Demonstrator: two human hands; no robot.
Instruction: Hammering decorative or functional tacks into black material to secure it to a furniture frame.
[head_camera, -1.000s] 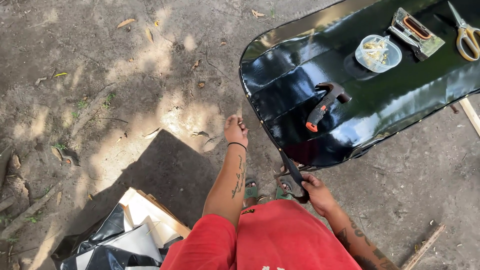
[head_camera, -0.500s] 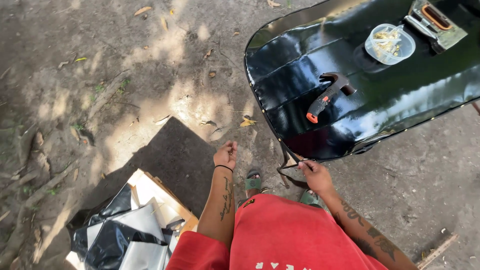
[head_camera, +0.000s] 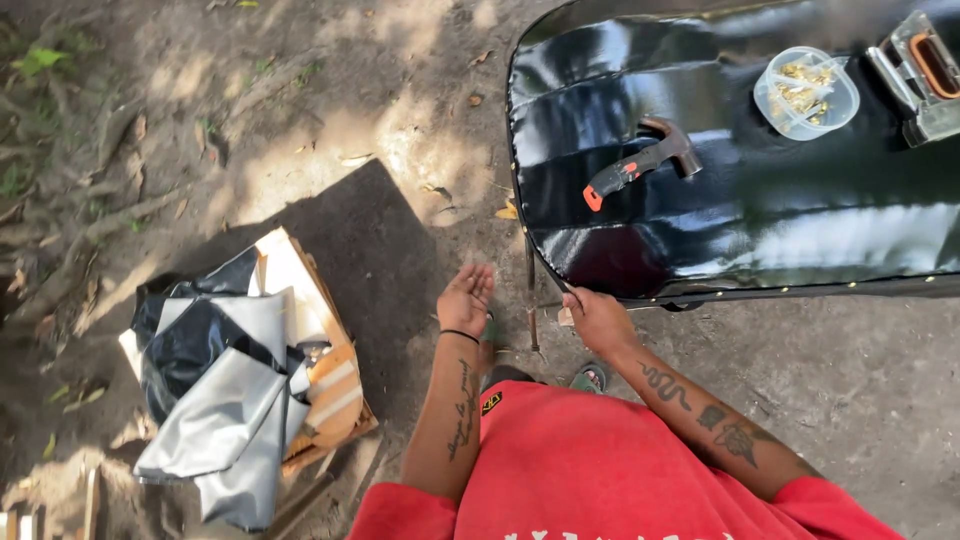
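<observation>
A glossy black covered panel (head_camera: 760, 230) fills the upper right. My right hand (head_camera: 598, 320) is closed at its lower-left corner, its fingertips pinching the edge of the black covering. To its left, my left hand (head_camera: 467, 298) hovers over the dirt with fingers apart and nothing in it. A hammer (head_camera: 640, 165) with a black and orange handle lies on the panel, above my right hand. My red shirt (head_camera: 600, 470) fills the bottom.
A clear round tub of small gold pieces (head_camera: 805, 92) and a grey and orange hand tool (head_camera: 925, 70) sit on the panel's far right. A cardboard box (head_camera: 320, 380) with black and silver sheets stands at left. Roots and dry leaves cover the dirt.
My left hand has drawn back from the ground ahead toward my body. My right hand has come up to the panel's corner. The view has shifted, bringing the box further in.
</observation>
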